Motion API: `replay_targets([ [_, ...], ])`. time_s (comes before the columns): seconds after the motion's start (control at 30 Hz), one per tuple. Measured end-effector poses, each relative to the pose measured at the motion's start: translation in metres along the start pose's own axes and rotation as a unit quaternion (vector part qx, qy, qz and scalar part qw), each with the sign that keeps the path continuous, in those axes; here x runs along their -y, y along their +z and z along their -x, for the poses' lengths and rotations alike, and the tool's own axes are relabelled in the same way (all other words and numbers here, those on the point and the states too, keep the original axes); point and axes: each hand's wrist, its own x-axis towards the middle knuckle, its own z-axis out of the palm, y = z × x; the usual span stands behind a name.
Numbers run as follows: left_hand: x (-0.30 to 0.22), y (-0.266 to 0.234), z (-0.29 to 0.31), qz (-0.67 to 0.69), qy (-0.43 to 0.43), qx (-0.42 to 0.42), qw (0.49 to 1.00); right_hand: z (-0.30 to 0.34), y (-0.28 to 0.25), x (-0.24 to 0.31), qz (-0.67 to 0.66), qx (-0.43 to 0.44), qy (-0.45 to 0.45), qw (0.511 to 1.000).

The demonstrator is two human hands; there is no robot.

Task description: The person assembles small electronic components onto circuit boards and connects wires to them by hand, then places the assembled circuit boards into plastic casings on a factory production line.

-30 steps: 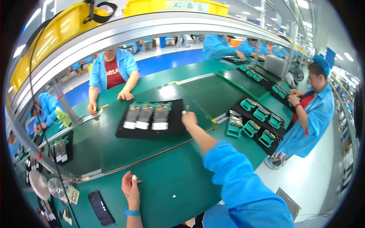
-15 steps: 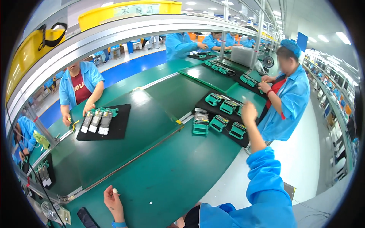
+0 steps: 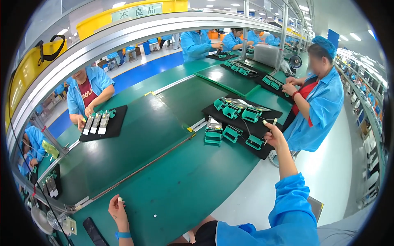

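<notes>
- your right hand is appearing to grasp a slim pale tool; its exact kind is staying unclear at this size.
- your left hand is hanging loosely curled above the green surface, with nothing visibly gripped.
- the nearest green fixture is sitting on the black mat, just beside your right hand; whether you are touching it, the view is not telling.
- more green fixtures are standing to the left of it and in a row beyond; thin dark cabling is running among them.
- by judgement, you are dealing with a light, stiff, open frame, probably of smooth plastic, so a dry, even pinch is seeming adequate.
- its inner parts are looking fragile; you are best taking hold by the outer green sides, keeping fingers and tool end off the middle.
- the cabling is presenting a likely snag, so lifting is calling for a clear line.
- the mat is seeming soft and likely bending if held by one edge.
</notes>
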Motion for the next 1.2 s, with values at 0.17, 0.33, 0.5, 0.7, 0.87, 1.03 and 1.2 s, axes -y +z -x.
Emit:
replay_targets([
  [0.17, -0.015, 0.015, 0.008, 0.014, -0.003, 0.053, 0.999, 0.01, 0.016, -0.037, -0.081, 0.09, -0.027, 0.992],
  [0.33, -0.024, 0.028, 0.025, 0.038, -0.008, 0.088, 0.995, 0.034, 0.03, -0.074, -0.064, 0.235, -0.048, 0.969],
  [0.5, -0.039, 0.061, 0.074, 0.104, -0.039, 0.26, 0.959, 0.091, 0.076, -0.132, -0.044, 0.269, 0.02, 0.962],
  [0.7, -0.078, 0.086, 0.104, 0.354, -0.197, 0.315, 0.858, 0.15, 0.128, -0.2, 0.014, 0.368, 0.161, 0.916],
  [0.87, -0.082, 0.066, 0.111, 0.48, -0.292, 0.151, 0.813, 0.168, 0.127, -0.2, 0.097, 0.348, 0.319, 0.876],
  [1.03, -0.062, 0.019, 0.133, 0.437, -0.242, 0.166, 0.85, 0.175, 0.122, -0.185, 0.405, 0.547, 0.244, 0.691],
  [1.2, -0.054, -0.038, 0.121, 0.264, -0.253, 0.098, 0.925, 0.207, 0.136, -0.192, 0.504, 0.766, 0.178, 0.356],
])
